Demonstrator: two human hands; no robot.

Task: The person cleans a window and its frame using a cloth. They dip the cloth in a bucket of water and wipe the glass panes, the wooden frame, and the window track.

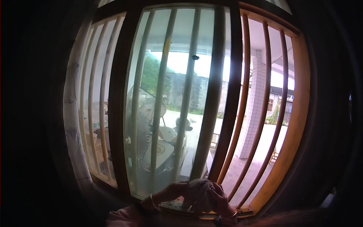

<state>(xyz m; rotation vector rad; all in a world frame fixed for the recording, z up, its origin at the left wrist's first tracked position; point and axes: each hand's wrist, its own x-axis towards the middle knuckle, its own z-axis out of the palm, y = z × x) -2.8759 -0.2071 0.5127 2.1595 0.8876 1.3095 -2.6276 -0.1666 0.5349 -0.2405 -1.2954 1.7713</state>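
Note:
Low in the view, a crumpled greyish cloth (199, 190) is bunched between my two hands, in front of the lower part of the window. My left hand (178, 190) reaches in from the lower left and is closed on the cloth's left side. From the right, my right hand (220, 197) has its fingers wrapped round the other side of it. A bracelet shows on each wrist. Just behind the hands stands a glass pane (179, 85) in a dark frame (118, 109), hazy and with a dark spot on it. Shadow hides part of the fingers.
Vertical bars (265, 79) run across the window, seen directly at the right and through glass elsewhere. An orange-brown frame (293, 125) borders the right side. Outside are a white tiled pillar (251, 113), a brick wall (191, 90) and stored items. Both sides of the room are dark.

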